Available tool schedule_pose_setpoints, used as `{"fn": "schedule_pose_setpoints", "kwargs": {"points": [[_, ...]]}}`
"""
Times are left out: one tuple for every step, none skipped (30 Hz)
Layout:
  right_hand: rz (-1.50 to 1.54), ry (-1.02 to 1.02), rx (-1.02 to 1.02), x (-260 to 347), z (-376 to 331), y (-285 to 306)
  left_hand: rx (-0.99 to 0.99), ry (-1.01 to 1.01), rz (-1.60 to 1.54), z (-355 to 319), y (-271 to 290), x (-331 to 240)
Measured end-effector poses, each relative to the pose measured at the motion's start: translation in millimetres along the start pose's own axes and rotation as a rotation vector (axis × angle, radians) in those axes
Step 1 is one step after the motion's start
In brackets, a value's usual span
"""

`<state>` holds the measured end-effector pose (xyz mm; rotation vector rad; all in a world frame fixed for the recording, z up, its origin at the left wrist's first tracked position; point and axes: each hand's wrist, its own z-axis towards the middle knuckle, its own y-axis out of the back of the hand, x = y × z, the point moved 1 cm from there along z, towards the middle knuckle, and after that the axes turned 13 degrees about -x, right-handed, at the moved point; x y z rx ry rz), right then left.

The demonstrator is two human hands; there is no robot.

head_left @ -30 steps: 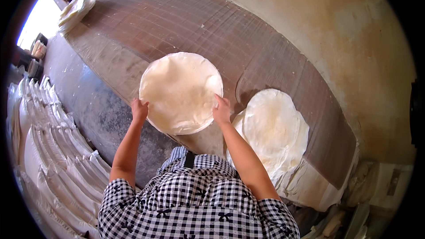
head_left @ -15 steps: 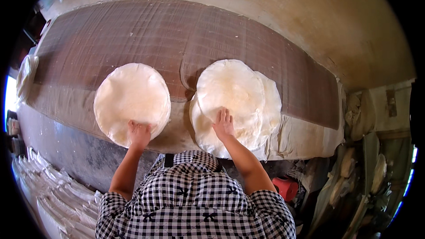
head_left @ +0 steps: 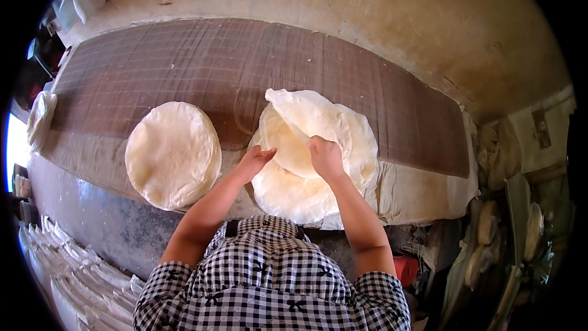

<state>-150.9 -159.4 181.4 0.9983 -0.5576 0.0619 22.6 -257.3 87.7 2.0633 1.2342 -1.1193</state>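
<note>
My right hand [head_left: 326,158] is closed on the edge of a thin, round flatbread [head_left: 312,113], cream-white and floppy. That flatbread is lifted and folded slantwise over the right stack of flatbreads [head_left: 288,199], and its far left edge curls up. My left hand [head_left: 256,163] is over the left side of the same stack, with thumb and fingers drawn together; whether they pinch an edge cannot be made out. Left of it lies a second stack of round flatbreads [head_left: 173,154], touched by neither hand.
A brown, ridged mat [head_left: 171,61] covers the long table, with pale cloth [head_left: 404,190] along its near edge. A tan wall [head_left: 380,12] rises behind. Crumpled white sheets [head_left: 86,276] lie at lower left. A red object [head_left: 405,268] and leaning boards [head_left: 517,220] are at right.
My left hand has left the left stack and moved right to the other one. My right hand has closed on the top flatbread there and folded it up.
</note>
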Motion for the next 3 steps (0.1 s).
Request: {"fn": "schedule_pose_setpoints", "kwargs": {"points": [[0.139,-0.032,0.003,3,-4,3,0.081,-0.008,-0.147,4,-4,4],[0.192,-0.078,0.054,6,-9,2,0.161,-0.02,-0.295,16,-9,14],[0.245,-0.123,0.105,10,-13,0,0.242,-0.036,-0.442,32,-14,28]]}}
